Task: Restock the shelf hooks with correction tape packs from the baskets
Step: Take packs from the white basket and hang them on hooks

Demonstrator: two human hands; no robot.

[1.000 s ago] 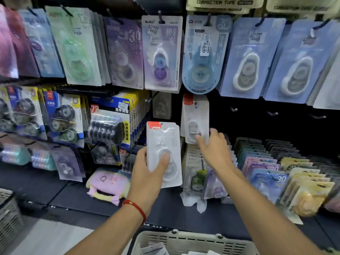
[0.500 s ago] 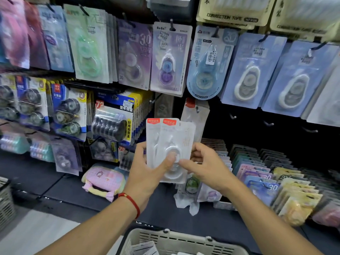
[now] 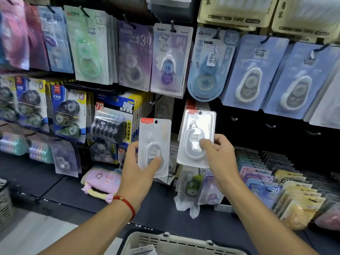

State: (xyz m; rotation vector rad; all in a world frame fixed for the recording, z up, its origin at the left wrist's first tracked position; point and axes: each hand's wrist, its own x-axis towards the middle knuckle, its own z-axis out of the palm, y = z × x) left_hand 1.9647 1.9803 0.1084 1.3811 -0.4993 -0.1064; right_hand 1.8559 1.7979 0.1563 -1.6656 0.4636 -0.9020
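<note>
- The right hand (image 3: 219, 159) had its grip clamped on a correction tape pack (image 3: 196, 138), thumb across the front blister and fingers curled behind the right edge.
- That right-hand pack stood upright with its long axis vertical, its top tilted slightly toward the shelving. The hang hole (image 3: 200, 113) sat at the upper end, just right of a red tab.
- It was raised in front of the same-type pack (image 3: 191, 104) already hanging behind it, whose red corner showed above the held pack's top edge. The hook carrying that one was hidden, so whether the hole lined up with it could not be told.
- The hole lay straight above the grip, so the likely next step was a push up and away onto that hook. The right hand was nearer to it.
- The left hand (image 3: 138, 172), a red cord at its wrist, gripped a second pack (image 3: 154, 146), thumb pressed on the lower blister. This one was also upright, beside and left of the first, not touching it, and lower.
- Both packs looked alike: pale whitish card, clear moulded blister over a white teardrop dispenser, a small price sticker and a red label at the top left.
- A pale basket (image 3: 176, 242) sat below between the forearms, with more stock just visible inside.
- Bare hooks (image 3: 270, 126) stuck out further right.
</note>
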